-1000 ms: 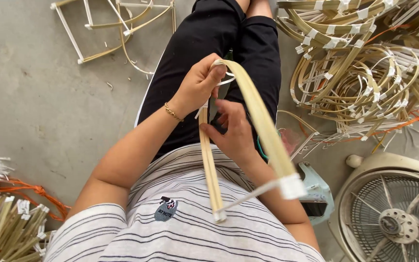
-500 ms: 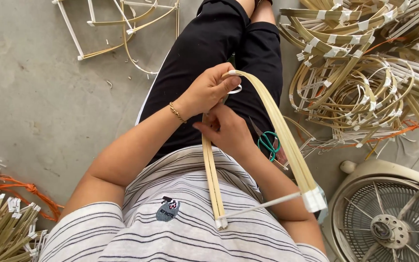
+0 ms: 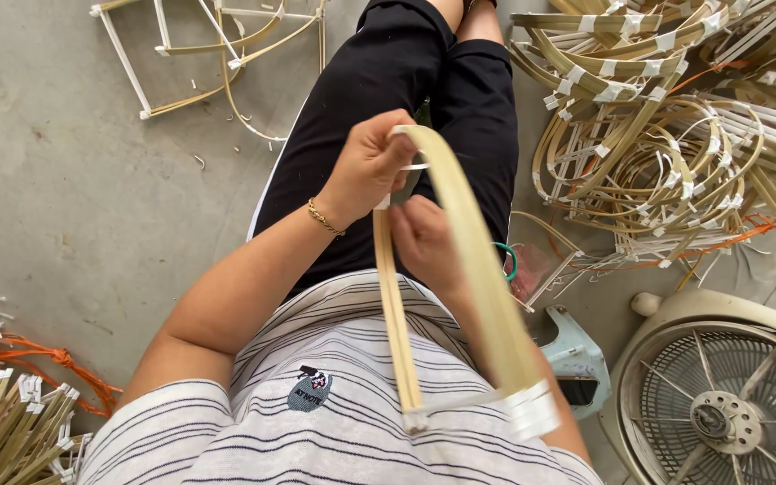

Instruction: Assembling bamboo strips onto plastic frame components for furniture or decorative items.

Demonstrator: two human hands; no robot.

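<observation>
Bamboo frame held lengthwise over the lap

Hands of a seated person work at the far end of a bent bamboo strip frame, a narrow loop whose long axis runs from the person's chest out toward the knees. Its bend points away from the wearer, above the black trousers; its two legs come back toward the striped shirt, where a white taped crosspiece joins them just in front of the chest. The left hand, forearm reaching forward across the lap and a gold bracelet at the wrist, is closed on the bend of the frame, thumb and fingers pinching the strip. The right hand sits just below it between the two legs of the loop, fingers curled in; whether it grips a strip or white tape cannot be told. On the concrete floor, a heap of finished taped bamboo frames lies to the right, a bundle of straight strips at lower left, and an electric fan at lower right.
</observation>
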